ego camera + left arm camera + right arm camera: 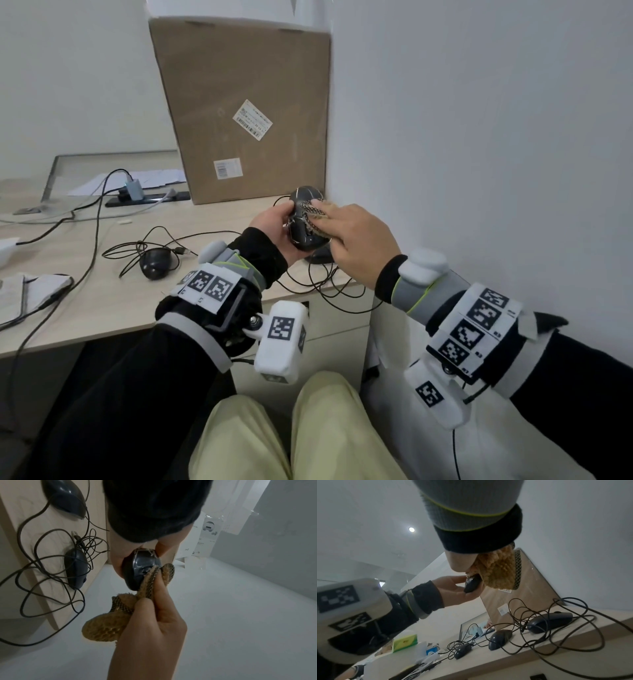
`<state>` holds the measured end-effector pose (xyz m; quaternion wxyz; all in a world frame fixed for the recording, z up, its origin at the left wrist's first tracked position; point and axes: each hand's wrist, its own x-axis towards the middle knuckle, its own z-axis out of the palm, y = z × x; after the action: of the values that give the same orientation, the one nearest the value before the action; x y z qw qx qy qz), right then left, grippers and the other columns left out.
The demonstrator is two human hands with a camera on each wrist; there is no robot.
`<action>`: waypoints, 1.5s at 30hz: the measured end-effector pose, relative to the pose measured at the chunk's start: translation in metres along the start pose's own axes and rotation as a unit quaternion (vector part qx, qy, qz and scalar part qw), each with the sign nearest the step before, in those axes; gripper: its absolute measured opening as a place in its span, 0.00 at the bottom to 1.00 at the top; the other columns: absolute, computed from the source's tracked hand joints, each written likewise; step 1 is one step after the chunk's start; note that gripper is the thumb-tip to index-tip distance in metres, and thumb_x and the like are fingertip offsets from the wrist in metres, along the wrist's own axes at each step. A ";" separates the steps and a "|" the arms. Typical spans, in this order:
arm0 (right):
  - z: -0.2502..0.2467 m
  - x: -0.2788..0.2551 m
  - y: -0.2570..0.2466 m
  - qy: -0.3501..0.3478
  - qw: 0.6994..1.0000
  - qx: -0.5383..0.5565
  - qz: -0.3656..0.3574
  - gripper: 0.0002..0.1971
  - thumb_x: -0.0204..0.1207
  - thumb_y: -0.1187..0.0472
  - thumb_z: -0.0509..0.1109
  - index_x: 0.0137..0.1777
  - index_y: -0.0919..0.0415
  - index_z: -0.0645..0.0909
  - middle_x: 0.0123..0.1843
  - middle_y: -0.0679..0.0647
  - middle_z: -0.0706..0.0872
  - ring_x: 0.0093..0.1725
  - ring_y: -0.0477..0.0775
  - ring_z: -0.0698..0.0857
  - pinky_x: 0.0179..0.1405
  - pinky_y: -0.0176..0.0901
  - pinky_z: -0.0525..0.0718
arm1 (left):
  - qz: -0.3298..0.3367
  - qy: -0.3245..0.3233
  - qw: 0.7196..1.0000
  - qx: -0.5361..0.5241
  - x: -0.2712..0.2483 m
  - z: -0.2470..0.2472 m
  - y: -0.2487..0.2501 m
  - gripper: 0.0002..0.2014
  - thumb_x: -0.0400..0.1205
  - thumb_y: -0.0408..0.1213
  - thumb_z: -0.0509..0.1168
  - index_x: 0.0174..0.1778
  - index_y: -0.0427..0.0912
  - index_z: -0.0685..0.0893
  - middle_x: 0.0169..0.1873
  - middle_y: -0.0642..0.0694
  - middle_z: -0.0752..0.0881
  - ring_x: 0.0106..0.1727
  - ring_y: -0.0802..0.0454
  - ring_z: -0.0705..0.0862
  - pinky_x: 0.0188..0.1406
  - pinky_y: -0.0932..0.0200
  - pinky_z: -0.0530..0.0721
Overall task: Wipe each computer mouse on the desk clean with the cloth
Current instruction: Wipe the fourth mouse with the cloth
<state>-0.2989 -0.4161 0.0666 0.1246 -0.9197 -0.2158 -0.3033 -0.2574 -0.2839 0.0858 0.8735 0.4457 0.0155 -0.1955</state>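
We are observing left hand (274, 229) gripping dark mouse (306, 219) by flanks, raised above desk (102, 308); right hand (356, 240) pinching soft cloth (102, 628) against shell. We are judging mouse light, rigid, smooth: flank hold suiting.

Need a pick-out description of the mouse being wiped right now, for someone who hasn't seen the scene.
Start at the big cardboard box standing against the wall on the desk. Just in front of its lower right corner, the left hand holds a dark mouse in the air while the right hand presses a tan cloth on it. The other mice lie on the desk.
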 end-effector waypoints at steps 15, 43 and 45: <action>0.004 0.007 -0.005 -0.046 0.996 0.063 0.044 0.32 0.64 0.65 0.52 0.71 0.56 0.76 0.77 0.53 0.73 0.72 0.58 0.75 0.70 0.42 0.69 | 0.008 0.017 1.000 -0.008 -0.010 -0.008 -0.004 0.15 0.88 0.40 0.53 0.45 0.34 0.78 0.41 0.38 0.82 0.43 0.41 0.83 0.41 0.41 0.81; 0.025 0.001 -0.022 -0.034 0.995 0.053 0.078 0.29 0.72 0.71 0.58 0.74 0.53 0.72 0.80 0.47 0.68 0.70 0.59 0.76 0.62 0.53 0.79 | 0.030 0.086 0.996 0.000 -0.014 -0.014 -0.001 0.14 0.88 0.42 0.53 0.54 0.33 0.75 0.44 0.37 0.82 0.43 0.41 0.82 0.39 0.41 0.80; 0.020 0.003 -0.022 -0.018 0.990 0.085 0.109 0.31 0.72 0.72 0.57 0.75 0.51 0.70 0.80 0.46 0.67 0.72 0.58 0.74 0.64 0.50 0.77 | 0.034 0.084 0.996 -0.008 -0.015 -0.015 -0.002 0.14 0.88 0.41 0.52 0.50 0.33 0.76 0.43 0.36 0.82 0.43 0.40 0.82 0.40 0.41 0.79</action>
<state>-0.2973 -0.3891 0.0549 0.2305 -0.9293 -0.1415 -0.2515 -0.2694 -0.2682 0.0777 0.8788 0.4539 0.0747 -0.1272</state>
